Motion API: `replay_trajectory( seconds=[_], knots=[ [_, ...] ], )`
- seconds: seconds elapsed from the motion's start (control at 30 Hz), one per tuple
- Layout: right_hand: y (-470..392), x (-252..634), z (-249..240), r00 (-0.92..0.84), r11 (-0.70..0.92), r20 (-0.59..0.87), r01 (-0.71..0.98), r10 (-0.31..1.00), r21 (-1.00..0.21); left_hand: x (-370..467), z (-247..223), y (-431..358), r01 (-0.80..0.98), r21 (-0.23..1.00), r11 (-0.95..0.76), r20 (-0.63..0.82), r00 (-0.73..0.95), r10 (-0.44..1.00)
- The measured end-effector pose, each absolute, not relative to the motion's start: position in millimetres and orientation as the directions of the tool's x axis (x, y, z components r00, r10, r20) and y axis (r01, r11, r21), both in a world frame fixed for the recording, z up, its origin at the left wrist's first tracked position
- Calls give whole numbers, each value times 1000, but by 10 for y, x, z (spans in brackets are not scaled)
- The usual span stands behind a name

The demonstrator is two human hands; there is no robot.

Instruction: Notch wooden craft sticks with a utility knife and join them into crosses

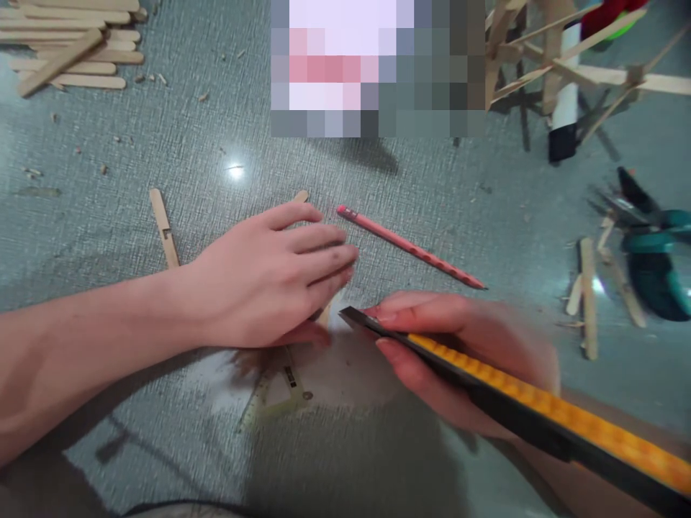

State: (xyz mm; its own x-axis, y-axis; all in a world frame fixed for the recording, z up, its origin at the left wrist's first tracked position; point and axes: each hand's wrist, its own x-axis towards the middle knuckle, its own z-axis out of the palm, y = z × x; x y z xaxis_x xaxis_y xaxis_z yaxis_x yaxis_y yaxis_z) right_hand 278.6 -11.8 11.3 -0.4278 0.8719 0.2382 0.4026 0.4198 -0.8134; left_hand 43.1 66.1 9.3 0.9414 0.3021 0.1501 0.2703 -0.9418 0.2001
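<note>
My right hand (pixel 464 352) is closed round a black and yellow utility knife (pixel 486 388), whose dark blade points left, close to my left fingertips. My left hand (pixel 286 270) lies over a wooden craft stick (pixel 325 316), its fingers bent down against it and the thumb tucked below. The palm and fingers hide most of that stick; only its two ends show. Below my left hand lies a clear set square (pixel 270 406), partly in shadow. A pink pencil (pixel 413 248) rests just beyond both hands. Near my left wrist is a notched craft stick (pixel 162 223), its lower end hidden by the arm.
Loose craft sticks (pixel 80 43) are piled at the far left, with small wood scraps around. A frame of joined sticks (pixel 556 65) and a black-and-white marker (pixel 566 93) occupy the far right. Teal-handled pliers (pixel 656 252) lie by several stick pieces (pixel 588 302). A blurred patch covers the top middle.
</note>
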Motion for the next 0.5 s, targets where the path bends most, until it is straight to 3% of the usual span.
replay_trajectory(
  seconds=[0.07, 0.27, 0.5],
  knots=[
    [-121, 2802, 107, -407, 423, 252, 415, 878, -805, 419, 97, 670, 303, 201, -931, 215, 914, 344],
    [-136, 2815, 108, -361, 405, 251, 455, 898, -793, 400, 102, 767, 225, 444, -867, 168, 930, 328],
    [-164, 2734, 104, -359, 370, 223, 422, 907, -827, 422, 39, 780, 204, 511, -835, 222, 907, 357]
  ],
)
